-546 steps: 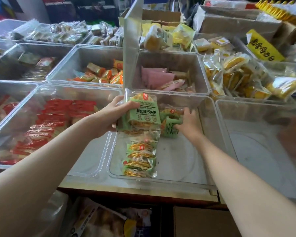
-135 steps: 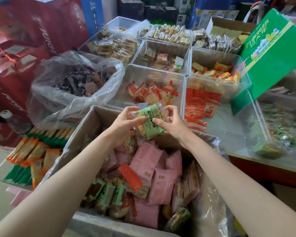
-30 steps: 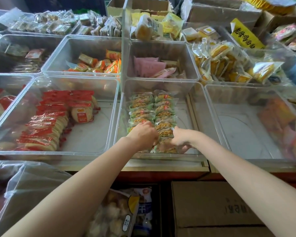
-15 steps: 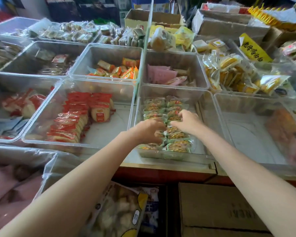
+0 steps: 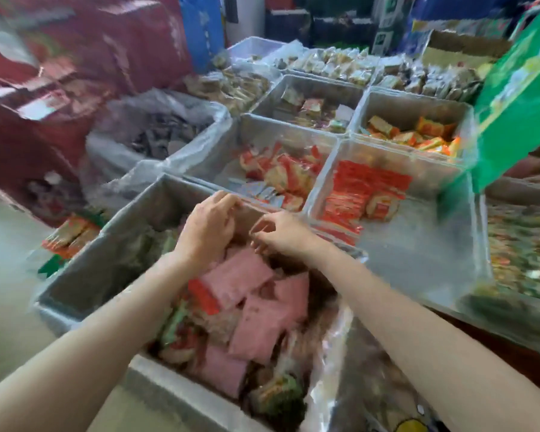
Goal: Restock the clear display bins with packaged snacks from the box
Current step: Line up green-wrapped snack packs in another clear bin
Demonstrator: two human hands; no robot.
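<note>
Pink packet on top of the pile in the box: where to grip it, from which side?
Probably from above. The top pink packet lies flat and tilted on the heap in the box, upper right edge free. Pinch that edge. The right hand hovers nearest, the left hand beside it. Blur hides seams.

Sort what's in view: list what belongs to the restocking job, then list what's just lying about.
Job:
- box of mixed snacks
- pink packets in it
- green packets in it
- left hand and right hand, both over the box
- clear bin of red packets

Lying about:
- plastic bag of dark pieces
- red cartons
- green carton flap
</note>
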